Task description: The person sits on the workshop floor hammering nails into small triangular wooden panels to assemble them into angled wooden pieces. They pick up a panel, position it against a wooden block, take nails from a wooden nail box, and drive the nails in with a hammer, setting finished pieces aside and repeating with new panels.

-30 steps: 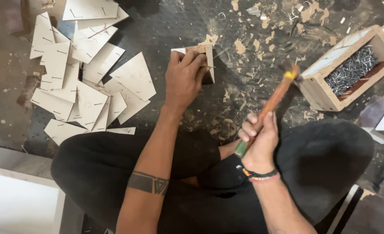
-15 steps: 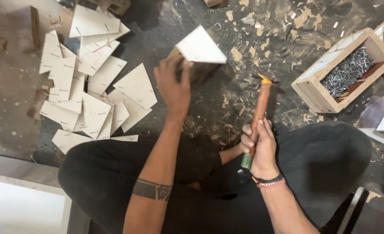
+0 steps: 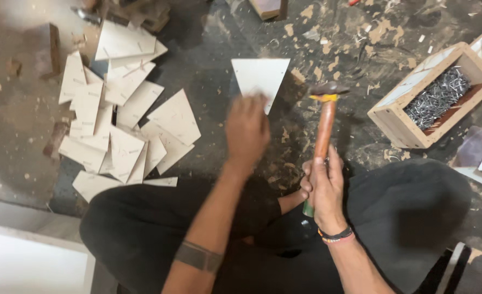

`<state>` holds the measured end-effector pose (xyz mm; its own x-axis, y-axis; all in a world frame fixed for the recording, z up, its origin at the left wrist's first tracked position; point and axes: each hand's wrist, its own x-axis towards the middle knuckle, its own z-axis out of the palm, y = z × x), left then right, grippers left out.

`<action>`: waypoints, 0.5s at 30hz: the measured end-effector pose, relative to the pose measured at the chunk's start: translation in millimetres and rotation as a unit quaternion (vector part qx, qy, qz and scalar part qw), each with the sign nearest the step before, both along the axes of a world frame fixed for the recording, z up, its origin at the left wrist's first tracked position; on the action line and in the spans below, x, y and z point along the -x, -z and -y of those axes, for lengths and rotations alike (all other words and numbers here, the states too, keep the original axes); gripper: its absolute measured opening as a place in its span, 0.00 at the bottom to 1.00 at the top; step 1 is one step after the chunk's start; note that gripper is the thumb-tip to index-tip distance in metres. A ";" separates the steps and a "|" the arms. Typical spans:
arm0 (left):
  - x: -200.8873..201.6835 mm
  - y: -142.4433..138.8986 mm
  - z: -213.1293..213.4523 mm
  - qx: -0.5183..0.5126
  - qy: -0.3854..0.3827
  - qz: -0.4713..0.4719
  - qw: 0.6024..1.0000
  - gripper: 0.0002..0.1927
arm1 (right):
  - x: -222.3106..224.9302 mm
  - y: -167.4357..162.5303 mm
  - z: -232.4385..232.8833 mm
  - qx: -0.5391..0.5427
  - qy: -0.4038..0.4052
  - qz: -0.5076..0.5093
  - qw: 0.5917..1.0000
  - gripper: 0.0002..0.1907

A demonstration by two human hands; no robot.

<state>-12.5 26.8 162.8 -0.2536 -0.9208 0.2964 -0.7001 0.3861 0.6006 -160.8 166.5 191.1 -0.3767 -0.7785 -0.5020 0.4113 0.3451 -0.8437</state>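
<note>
Wooden box (image 3: 393, 117) full of nails (image 3: 436, 98); right hand (image 3: 324, 188) grasping hammer (image 3: 324, 128); left hand (image 3: 246, 130) gripping white triangular panel (image 3: 260, 76).

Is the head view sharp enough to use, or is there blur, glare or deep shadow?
Head view: the left hand is smeared by motion blur; the right hand and hammer are sharper. The white triangular piece looks bright but not blown out. The box of nails is crisp. The trousers fall into dark shadow.

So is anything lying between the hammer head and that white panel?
Nothing visible. The hammer, gripped in the right hand, has its head just right of the panel, with only bare floor between. The left hand touches the panel's lower tip.
</note>
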 end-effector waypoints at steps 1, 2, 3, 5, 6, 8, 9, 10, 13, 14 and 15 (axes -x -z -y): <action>-4.2 -9.7 22.6 0.101 0.009 0.031 0.994 0.28 | -0.7 3.0 0.5 -0.005 -0.003 -0.015 1.000 0.24; -7.5 -18.2 41.0 0.144 0.031 0.023 0.989 0.31 | -1.3 6.0 -0.2 -0.010 -0.011 -0.017 1.000 0.23; -11.6 -24.6 60.0 0.187 0.049 0.016 0.981 0.34 | -2.3 10.0 -0.4 -0.015 -0.023 -0.019 0.999 0.22; -16.8 -32.5 91.0 0.087 0.080 0.045 0.992 0.34 | -3.8 19.3 -0.5 -0.016 -0.038 -0.032 0.999 0.22; -20.5 -32.3 98.7 0.038 0.097 0.058 0.993 0.34 | -4.2 24.2 -1.4 -0.016 -0.037 -0.042 0.998 0.23; -32.2 -24.0 98.9 -0.061 0.001 0.054 0.997 0.28 | -3.8 33.7 -2.8 -0.005 -0.046 -0.067 0.997 0.20; -37.7 -17.5 98.0 -0.108 -0.045 0.051 0.992 0.25 | -3.1 37.7 -3.3 0.009 -0.055 -0.082 0.995 0.16; -43.2 -8.9 93.0 -0.114 -0.078 0.025 0.990 0.26 | -2.6 41.2 -2.0 0.022 -0.061 -0.097 0.993 0.13; -49.5 20.3 81.2 -0.143 -0.147 -0.057 0.977 0.27 | -4.8 44.2 11.5 0.023 -0.076 -0.093 0.993 0.13; -51.0 28.7 78.9 -0.159 -0.155 -0.088 0.971 0.27 | -6.2 41.3 17.7 0.003 -0.085 -0.090 0.992 0.14; -53.6 35.8 76.5 -0.175 -0.167 -0.119 0.963 0.27 | -8.3 36.3 24.8 -0.016 -0.099 -0.088 0.991 0.16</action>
